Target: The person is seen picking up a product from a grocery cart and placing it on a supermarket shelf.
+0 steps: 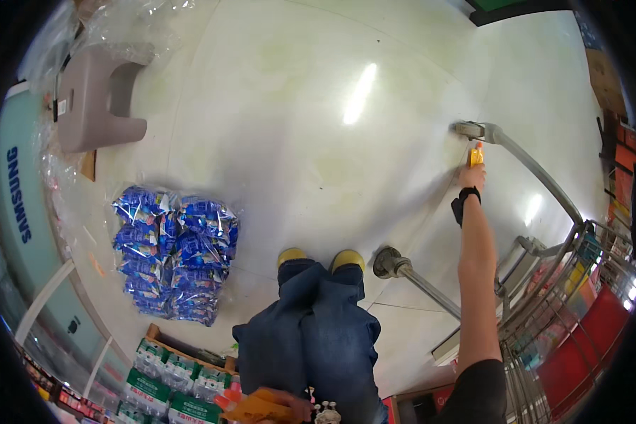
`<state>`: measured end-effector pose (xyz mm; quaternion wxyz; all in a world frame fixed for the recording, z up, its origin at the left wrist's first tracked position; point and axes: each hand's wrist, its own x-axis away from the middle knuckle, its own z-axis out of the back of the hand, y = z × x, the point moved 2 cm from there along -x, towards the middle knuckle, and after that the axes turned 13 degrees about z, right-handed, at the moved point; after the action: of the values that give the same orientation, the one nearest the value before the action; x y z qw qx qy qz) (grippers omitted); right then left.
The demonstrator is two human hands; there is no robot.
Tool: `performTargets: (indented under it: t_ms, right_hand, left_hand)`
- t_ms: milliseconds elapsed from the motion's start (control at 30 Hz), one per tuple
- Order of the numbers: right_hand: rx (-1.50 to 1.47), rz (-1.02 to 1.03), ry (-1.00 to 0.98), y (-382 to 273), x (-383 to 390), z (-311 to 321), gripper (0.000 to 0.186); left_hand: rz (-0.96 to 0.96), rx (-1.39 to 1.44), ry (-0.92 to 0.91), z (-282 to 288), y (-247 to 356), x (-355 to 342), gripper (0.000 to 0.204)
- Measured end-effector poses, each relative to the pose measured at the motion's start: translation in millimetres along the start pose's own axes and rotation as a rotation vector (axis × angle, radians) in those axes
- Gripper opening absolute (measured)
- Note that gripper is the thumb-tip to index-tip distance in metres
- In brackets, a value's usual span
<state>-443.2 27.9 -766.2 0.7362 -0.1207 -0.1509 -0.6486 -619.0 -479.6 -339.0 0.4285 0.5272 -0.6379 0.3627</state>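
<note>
My right hand (472,177), at the end of an outstretched arm with a black wristband (465,201), is closed around a small yellow object with an orange tip (476,157). Its exact kind is too small to make out. Just beyond it is a caster wheel (468,129) of a metal wire cart (544,339). At the lower edge, close to my lap, my left hand (300,408) is partly cut off. Its fingers are against an orange packet (261,404) and seem to grip it.
Clear-wrapped bundles of blue packets (177,254) lie on the floor (297,127) at left. Behind them are a grey-brown plastic stool (95,99) and loose clear film (131,21). Shrink-wrapped bottles (166,381) stand lower left, beside a glass-fronted counter (21,184). Another cart caster (387,261) is near my shoes (348,258).
</note>
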Motion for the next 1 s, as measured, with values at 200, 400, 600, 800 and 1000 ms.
performTargets:
  t_ms: [200,400,600,800,1000]
  right_hand:
    - [-0.294,0.126,0.178,-12,86,-3,0.027]
    - [-1.023,0.137,0.005,-28,250,52,0.029]
    - [-1.618,-0.121,-0.193,-88,400,231,0.035]
    - [-1.614,0.118,-0.252,-139,501,388,0.024]
    - [-1.246,0.949,-0.033,-136,601,523,0.034]
  left_hand:
    - [-0.086,0.228,-0.245,-10,-17,6,0.054]
    - [-0.030,0.171,-0.127,-27,-36,44,0.055]
    - [-0.175,0.246,-0.082,-25,-53,103,0.051]
    - [-0.204,0.189,-0.147,-66,-37,189,0.047]
    - [-0.342,-0.034,-0.321,-117,-5,254,0.053]
